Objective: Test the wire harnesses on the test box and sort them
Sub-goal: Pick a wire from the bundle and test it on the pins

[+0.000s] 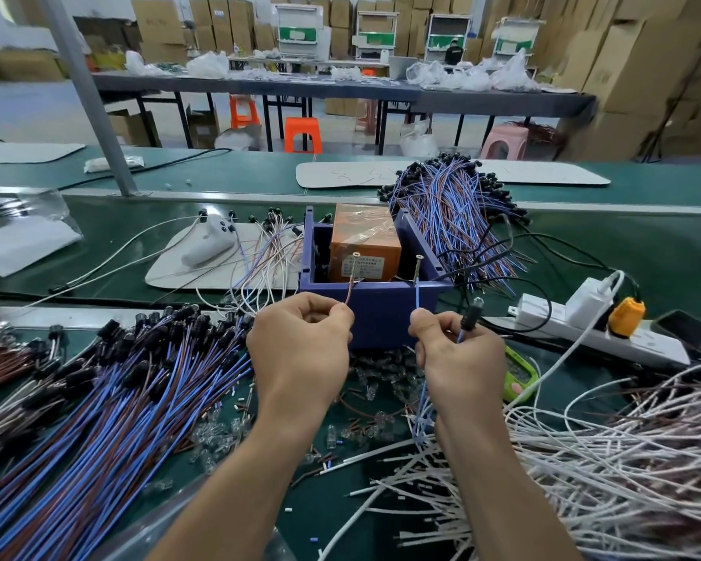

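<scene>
At the near middle of the green surface (pixel 118 236) a blue test box (pixel 381 317) is set, with an orange unit (pixel 365 244) seated inside it and two screws standing at its front wall. A brown wire (pixel 351 289) is pinched between thumb and forefinger of the left hand (pixel 300 350), the grip closed on it, and its end is held up to the left screw (pixel 355 267). A blue wire (pixel 417 295) is pinched by the right hand (pixel 458 358), the grip likewise closed on it, and its end is led up to the right screw (pixel 417 269). A black lamp holder (pixel 471 315) is seen standing out above the right hand, just beside the blue wire.

Toward the near left corner a large harness pile (pixel 118 390) of blue and brown leads with black holders is spread. A second harness heap (pixel 454 212) is piled behind the box, toward the far right. Left of the box a few harnesses and a white handset (pixel 209 240) are laid on a white board (pixel 187 273). Loose white wires (pixel 624 459) are massed at the near right corner, and a white power strip (pixel 603 334) is laid to the right of the box.
</scene>
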